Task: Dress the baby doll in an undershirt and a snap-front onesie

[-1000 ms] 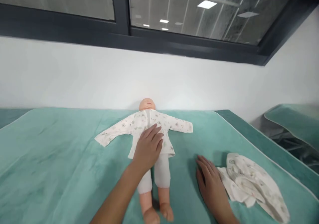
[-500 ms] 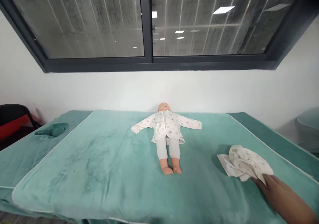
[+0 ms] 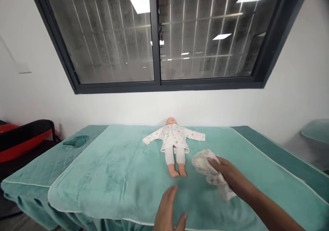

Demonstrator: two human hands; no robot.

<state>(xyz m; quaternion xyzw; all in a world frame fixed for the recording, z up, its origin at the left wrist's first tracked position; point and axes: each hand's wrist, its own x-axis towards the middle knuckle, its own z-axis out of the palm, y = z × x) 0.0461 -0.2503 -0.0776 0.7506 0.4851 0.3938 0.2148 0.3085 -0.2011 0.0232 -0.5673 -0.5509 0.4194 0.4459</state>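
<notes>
A baby doll (image 3: 175,138) lies on its back on the green bed cover (image 3: 102,176), arms spread and feet toward me. It wears a white patterned jacket and white leggings. To the right of its feet, my right hand (image 3: 223,171) grips a crumpled white patterned cloth garment (image 3: 205,162), held above the cover; motion blurs its lower end, and its exact kind cannot be made out. My left hand (image 3: 168,210) is at the bottom middle, below the doll's feet, with thumb and fingers apart and nothing in it.
The bed stands against a white wall (image 3: 123,107) under a dark-framed window (image 3: 156,83). A red and black chair (image 3: 28,138) is at the left. Near it, the bed has a face hole (image 3: 76,141). A pale green rounded object (image 3: 316,130) is at the right edge.
My right hand has lifted the cloth garment and carried it left, toward the doll's feet. My left hand has come into view. The camera has tilted up, showing more of the window.
</notes>
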